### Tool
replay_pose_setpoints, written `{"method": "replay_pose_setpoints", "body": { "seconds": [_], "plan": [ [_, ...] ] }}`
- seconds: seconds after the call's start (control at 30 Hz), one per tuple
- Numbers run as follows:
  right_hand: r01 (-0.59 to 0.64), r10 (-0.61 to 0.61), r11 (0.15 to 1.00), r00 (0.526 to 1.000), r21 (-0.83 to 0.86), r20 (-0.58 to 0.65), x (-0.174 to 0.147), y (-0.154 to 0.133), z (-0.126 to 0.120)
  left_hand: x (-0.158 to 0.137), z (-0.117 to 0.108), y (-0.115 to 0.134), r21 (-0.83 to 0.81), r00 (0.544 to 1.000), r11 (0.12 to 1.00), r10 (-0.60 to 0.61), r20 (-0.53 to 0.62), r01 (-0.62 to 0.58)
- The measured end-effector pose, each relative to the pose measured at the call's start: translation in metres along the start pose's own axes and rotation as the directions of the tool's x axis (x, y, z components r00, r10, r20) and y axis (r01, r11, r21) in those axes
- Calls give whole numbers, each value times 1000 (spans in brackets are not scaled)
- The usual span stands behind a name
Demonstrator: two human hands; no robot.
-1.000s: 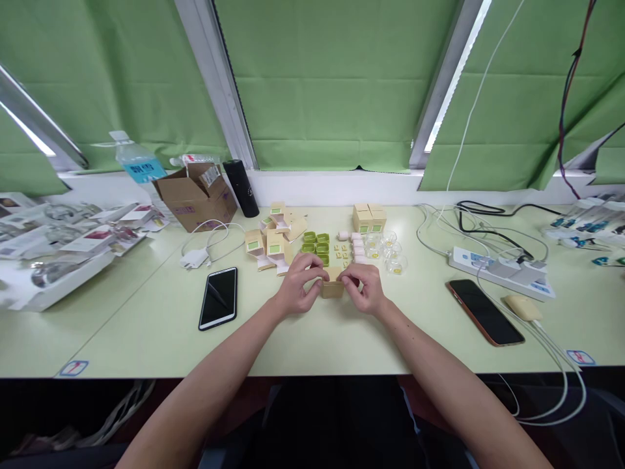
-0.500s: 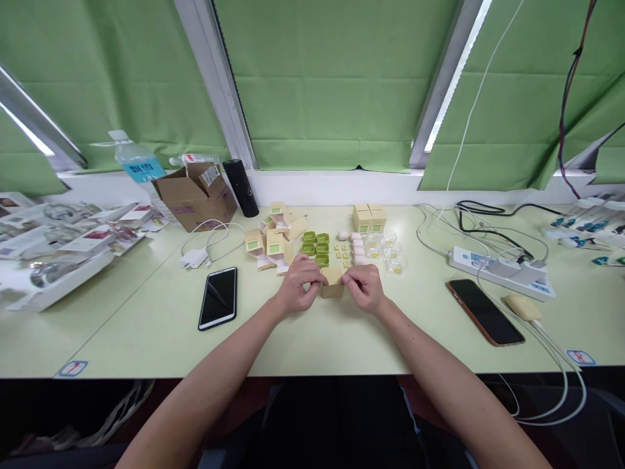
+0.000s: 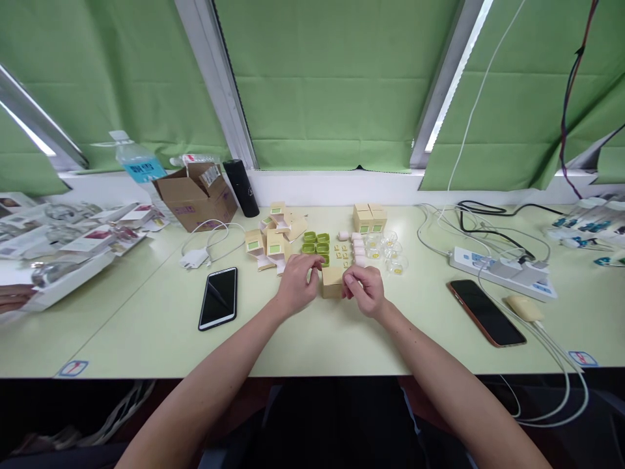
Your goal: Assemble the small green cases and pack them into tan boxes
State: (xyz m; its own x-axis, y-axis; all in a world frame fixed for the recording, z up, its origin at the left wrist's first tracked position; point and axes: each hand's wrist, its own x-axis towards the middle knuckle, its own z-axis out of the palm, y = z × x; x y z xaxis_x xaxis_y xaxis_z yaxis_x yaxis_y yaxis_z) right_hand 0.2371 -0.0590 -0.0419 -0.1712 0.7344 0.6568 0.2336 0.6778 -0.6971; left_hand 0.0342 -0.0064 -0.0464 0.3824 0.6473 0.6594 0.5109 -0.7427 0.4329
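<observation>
A small tan cardboard box (image 3: 333,284) stands in front of me with its top flap down. My left hand (image 3: 299,280) is open just left of it, thumb and fingers apart and curved towards the box. At the box's right side, my right hand (image 3: 364,290) is closed, its curled fingertips against the edge. Beyond lie green square cups (image 3: 322,248), small yellowish pieces (image 3: 344,256), pale pink cylinders (image 3: 358,247) and clear round domes (image 3: 396,265). Two finished-looking tan boxes (image 3: 370,217) stand side by side behind, and several unfolded cartons (image 3: 275,243) are heaped at the left.
A phone (image 3: 218,298) lies left, another phone (image 3: 486,312) right beside a power strip (image 3: 500,272) and cables. Behind are a brown carton (image 3: 198,202) and a black bottle (image 3: 241,189). Another person's hand (image 3: 17,297) is by the white tray (image 3: 73,281).
My left hand has let go of the small box's top and moved slightly left, fingers opening. My right hand stays at its right side. Another person's hand has appeared at far left.
</observation>
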Motion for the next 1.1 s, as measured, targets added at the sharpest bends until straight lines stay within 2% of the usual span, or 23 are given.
{"method": "replay_pose_setpoints", "body": {
  "seconds": [0.13,0.23,0.33,0.43,0.5,0.6,0.7,0.77,0.83,0.93,1.03,1.1],
  "plan": [
    [-34,27,993,997,-109,-65,2,5,-1,0,-3,3,-53,999,998,43,14,-42],
    [-102,83,980,990,-173,-115,5,9,-3,-1,-5,4,-199,994,977,89,58,-76],
    [-154,128,972,981,-180,-145,8,11,-3,-3,-5,5,-352,991,934,95,92,-57],
    [-183,161,971,976,-151,-150,9,11,-3,-3,-6,5,-436,996,899,60,64,-26],
    [-187,167,971,976,-146,-139,8,11,-3,-2,-8,4,-414,1000,910,21,-1,-19],
    [-168,158,980,983,-109,-94,8,10,-2,1,-10,2,-289,998,957,-16,-67,-4],
    [-151,151,987,988,-49,-15,8,11,-1,2,-11,1,-230,1000,973,-12,-10,9],
    [-138,140,988,990,-70,24,8,11,-2,2,-10,0,-216,999,976,-8,42,16],
    [-112,121,982,992,-150,48,8,10,-3,1,-9,0,-205,997,978,-8,76,24],
    [-44,82,939,992,-341,99,8,5,-5,1,-8,0,-187,998,982,-23,59,34],
    [54,72,834,976,-550,205,10,-6,-6,1,-6,0,-149,999,988,-53,-8,52],
    [92,111,752,958,-653,263,11,-13,-5,1,-5,0,-121,997,991,-70,-46,64]
  ]
}}
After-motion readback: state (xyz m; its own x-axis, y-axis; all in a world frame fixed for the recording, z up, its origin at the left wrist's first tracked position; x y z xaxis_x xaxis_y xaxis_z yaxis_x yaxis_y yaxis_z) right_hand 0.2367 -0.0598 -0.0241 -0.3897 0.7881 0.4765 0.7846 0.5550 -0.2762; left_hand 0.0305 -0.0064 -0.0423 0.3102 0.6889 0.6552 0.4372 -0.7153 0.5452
